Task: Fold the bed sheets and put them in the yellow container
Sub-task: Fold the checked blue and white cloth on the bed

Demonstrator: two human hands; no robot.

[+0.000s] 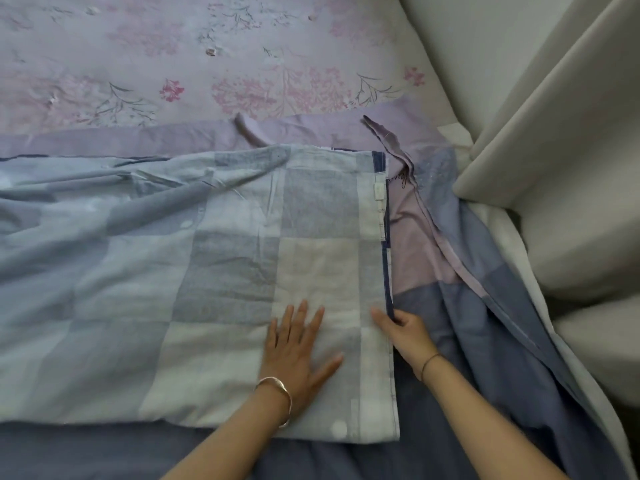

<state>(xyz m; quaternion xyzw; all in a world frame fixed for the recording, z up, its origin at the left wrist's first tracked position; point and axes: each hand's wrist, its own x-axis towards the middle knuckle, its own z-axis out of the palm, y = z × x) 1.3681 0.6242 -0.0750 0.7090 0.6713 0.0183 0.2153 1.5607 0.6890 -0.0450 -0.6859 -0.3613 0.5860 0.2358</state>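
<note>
While the checked sheet point(207, 271) runs left to right, the left hand point(298, 351) presses flat on it and the right hand point(405, 334) pinches its right edge.

Dark cursive lettering point(398, 181) on the lilac panel point(414, 244) — mostly hidden, perhaps beginning "B"; white tag point(378, 192) on the checked sheet point(242, 258) — illegible.

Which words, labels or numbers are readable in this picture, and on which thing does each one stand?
Dark cursive writing on the lilac sheet: partly hidden by a fold, too blurred to read.
White tag at the edge of the checked sheet: too small to read.
No other text shows.
</note>
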